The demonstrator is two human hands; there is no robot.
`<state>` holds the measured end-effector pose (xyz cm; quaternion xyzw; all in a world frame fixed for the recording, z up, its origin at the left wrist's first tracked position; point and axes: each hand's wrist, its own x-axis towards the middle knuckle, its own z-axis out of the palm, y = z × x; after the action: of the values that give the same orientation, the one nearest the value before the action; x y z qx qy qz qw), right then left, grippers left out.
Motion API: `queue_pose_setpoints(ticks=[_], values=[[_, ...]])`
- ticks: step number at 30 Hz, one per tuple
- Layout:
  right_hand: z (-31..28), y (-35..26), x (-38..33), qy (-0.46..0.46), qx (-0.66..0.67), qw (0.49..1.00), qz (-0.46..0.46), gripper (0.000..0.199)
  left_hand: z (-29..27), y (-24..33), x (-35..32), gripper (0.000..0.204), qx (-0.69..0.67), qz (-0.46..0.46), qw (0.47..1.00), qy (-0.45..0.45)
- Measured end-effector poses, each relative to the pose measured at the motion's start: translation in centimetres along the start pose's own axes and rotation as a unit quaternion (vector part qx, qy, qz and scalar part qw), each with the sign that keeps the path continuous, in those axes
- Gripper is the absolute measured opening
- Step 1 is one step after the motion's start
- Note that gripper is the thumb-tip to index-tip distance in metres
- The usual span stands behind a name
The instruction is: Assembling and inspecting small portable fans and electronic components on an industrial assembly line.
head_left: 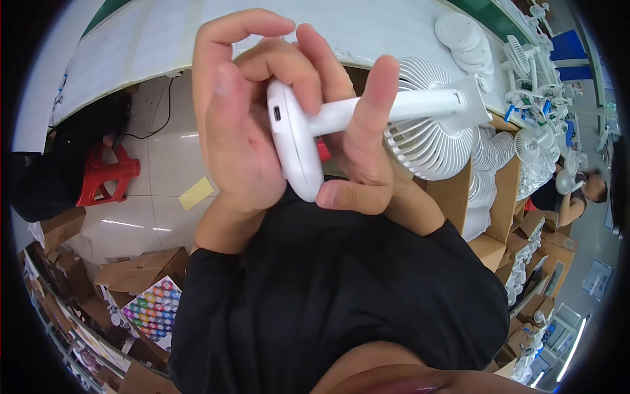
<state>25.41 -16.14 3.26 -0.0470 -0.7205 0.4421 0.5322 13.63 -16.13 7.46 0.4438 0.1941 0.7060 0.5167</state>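
White plastic fan point(412, 107) with ribbed round cage point(434, 148) is held near the front edge of the white-topped bench point(154, 41). Left hand point(233, 134): fingers curl, clasping its rounded base point(296, 148). Right hand point(366, 144): fingers spread around the stem point(336, 116), one tip touching the base.

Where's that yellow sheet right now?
In the head view, the yellow sheet lies on the tiled floor at picture left, between the red plastic stool and the left forearm.

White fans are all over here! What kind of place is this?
Probably a fan workshop or small factory: white fans crowd the bench, white discs lie piled there, and a cardboard box holds ribbed white parts.
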Motion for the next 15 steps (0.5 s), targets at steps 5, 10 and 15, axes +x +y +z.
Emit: queue_pose_setpoints(ticks=[5, 10, 15], values=[[0.4, -1.0, -0.3, -0.002, -0.037, 0.997, 0.067, 0.100, -1.5, 0.0, 0.2, 0.035, 0.048, 0.047, 0.995, -0.079], [0.7, -2.9, 0.7, -0.001, 0.103, 0.981, 0.167, 0.086, -0.4, 1.7, -0.4, 0.038, 0.171, 0.067, 0.981, -0.063], [-0.4, -3.8, 1.2, -0.081, 0.050, 0.978, 0.183, 0.092, 0.7, 2.5, -0.9, 0.042, 0.275, 0.061, 0.959, -0.020]])
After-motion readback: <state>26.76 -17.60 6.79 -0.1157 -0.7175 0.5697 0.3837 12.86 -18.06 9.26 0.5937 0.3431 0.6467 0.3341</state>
